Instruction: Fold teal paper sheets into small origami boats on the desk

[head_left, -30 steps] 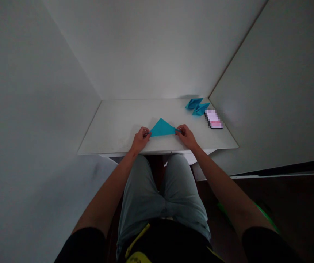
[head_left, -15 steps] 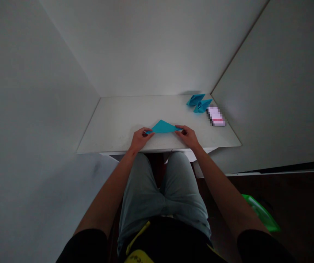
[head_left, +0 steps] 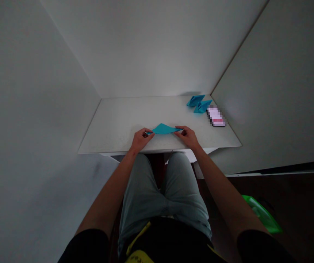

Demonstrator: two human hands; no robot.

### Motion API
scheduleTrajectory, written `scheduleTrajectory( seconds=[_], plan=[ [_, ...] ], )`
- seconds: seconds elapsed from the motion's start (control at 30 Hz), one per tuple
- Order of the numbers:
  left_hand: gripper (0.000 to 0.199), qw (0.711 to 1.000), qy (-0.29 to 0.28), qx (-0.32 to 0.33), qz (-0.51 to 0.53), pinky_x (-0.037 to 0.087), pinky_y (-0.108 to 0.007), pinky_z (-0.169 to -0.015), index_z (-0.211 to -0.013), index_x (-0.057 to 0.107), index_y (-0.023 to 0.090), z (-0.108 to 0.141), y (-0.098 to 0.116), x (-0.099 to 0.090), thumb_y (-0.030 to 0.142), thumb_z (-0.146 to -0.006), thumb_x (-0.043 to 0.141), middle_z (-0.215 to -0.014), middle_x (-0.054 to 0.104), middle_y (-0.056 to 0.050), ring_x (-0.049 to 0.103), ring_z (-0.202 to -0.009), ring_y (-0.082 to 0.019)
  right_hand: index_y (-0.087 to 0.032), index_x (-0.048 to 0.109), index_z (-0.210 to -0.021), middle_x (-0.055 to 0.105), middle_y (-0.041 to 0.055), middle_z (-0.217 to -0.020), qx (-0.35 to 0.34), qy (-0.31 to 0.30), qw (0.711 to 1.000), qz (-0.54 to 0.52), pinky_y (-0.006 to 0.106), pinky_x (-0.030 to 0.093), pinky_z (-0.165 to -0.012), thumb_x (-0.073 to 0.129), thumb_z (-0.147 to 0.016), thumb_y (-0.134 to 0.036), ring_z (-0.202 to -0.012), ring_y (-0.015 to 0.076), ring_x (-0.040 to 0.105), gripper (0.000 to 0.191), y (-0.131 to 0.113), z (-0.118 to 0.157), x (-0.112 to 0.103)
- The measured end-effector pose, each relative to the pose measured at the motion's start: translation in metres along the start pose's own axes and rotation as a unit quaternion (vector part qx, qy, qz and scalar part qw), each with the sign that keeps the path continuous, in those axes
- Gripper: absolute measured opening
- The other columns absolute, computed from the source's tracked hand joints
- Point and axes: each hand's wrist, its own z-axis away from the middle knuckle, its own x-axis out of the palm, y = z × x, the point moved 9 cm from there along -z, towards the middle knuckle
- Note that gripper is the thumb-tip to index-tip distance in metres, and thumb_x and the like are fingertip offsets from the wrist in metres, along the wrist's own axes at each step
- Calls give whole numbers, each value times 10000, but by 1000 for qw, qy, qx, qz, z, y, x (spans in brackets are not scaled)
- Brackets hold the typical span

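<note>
A folded sheet of blue paper (head_left: pixel 162 129) stretches between my hands over the white table (head_left: pixel 118 117), its low peak pointing away from me. The left tip of the paper is pinched in my left hand (head_left: pixel 142 138), thumb along the near edge. At the other end, my right hand (head_left: pixel 188 137) pinches the right tip between thumb and fingers. Both tips are partly hidden by my fingers.
Two blue folded paper shapes (head_left: pixel 202 106) lie at the table's back right corner. Beside them is a phone (head_left: pixel 216 117), its screen blurred out. Walls enclose the table at the left, back and right. A green shiny object (head_left: pixel 262 213) is on the dark floor at right.
The paper between my hands looks flatter, its peak lower and nearer to me than before. Both hands keep their pinch at the two ends.
</note>
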Motion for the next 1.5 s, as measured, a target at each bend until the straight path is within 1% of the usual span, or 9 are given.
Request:
scheduleTrajectory(
  seconds=[0.23,0.47,0.83,1.07,1.13,1.2,1.33,1.43,1.5],
  plan=[
    [286,1000,-11,-1,-3,437,-287,-614,-901,766,216,-1,-3,3,498,-857,762,-664,639,21,546,-607,-141,-236,806,-1184,597,-2,-668,-7,-4,1000,20,347,454,-612,770,-844,-666,-596,186,518,549,0,-1,1],
    [371,1000,-28,-7,-1,483,-286,-667,-1000,750,209,0,-5,7,472,-772,877,-720,680,28,614,-650,-141,-216,802,-1136,638,19,-694,-5,2,1000,23,353,467,-631,737,-861,-716,-604,190,540,574,2,-1,2],
    [313,999,-22,0,-43,447,-282,-642,-914,743,208,0,-2,5,516,-876,784,-705,685,19,601,-647,-147,-213,793,-990,615,6,-641,-10,22,1000,19,345,467,-643,721,-863,-756,-602,189,559,562,-4,0,0],
    [241,991,-25,14,-128,431,-296,-661,-1010,735,221,2,5,8,457,-967,748,-688,670,32,618,-640,-154,-218,775,-938,620,5,-644,-29,22,999,31,334,445,-645,665,-929,-729,-589,176,536,523,-11,2,0],
    [209,989,-18,27,-146,460,-299,-688,-1012,742,220,2,8,8,424,-972,759,-730,675,22,619,-656,-153,-219,770,-936,628,7,-657,-38,26,998,34,333,449,-648,662,-940,-723,-593,175,535,516,-13,3,-1],
    [184,986,-3,46,-161,495,-304,-724,-998,754,215,2,12,7,396,-970,772,-878,700,-9,612,-673,-139,-220,766,-935,635,11,-669,-43,35,998,31,332,452,-647,655,-950,-723,-596,174,533,516,-16,4,-3],
    [188,971,28,84,-223,540,-336,-831,-996,779,217,4,20,6,393,-940,814,-1214,653,-87,669,-870,-175,-223,755,-906,623,10,-668,-52,41,997,26,330,445,-635,649,-957,-729,-595,175,527,519,-19,4,-4],
    [251,948,14,130,-290,517,-406,-978,-1075,775,225,8,30,14,420,-925,826,-1197,665,-111,652,-1117,-277,-228,747,-909,633,14,-692,-60,29,997,34,333,450,-645,651,-968,-712,-615,180,545,497,-19,4,-2],
    [362,934,2,142,-328,484,-460,-1017,-1151,757,225,11,35,19,492,-916,826,-1183,692,-119,625,-1164,-320,-231,740,-913,641,17,-716,-67,27,997,33,336,451,-650,644,-978,-703,-622,181,550,486,-19,4,0]
  ],
)
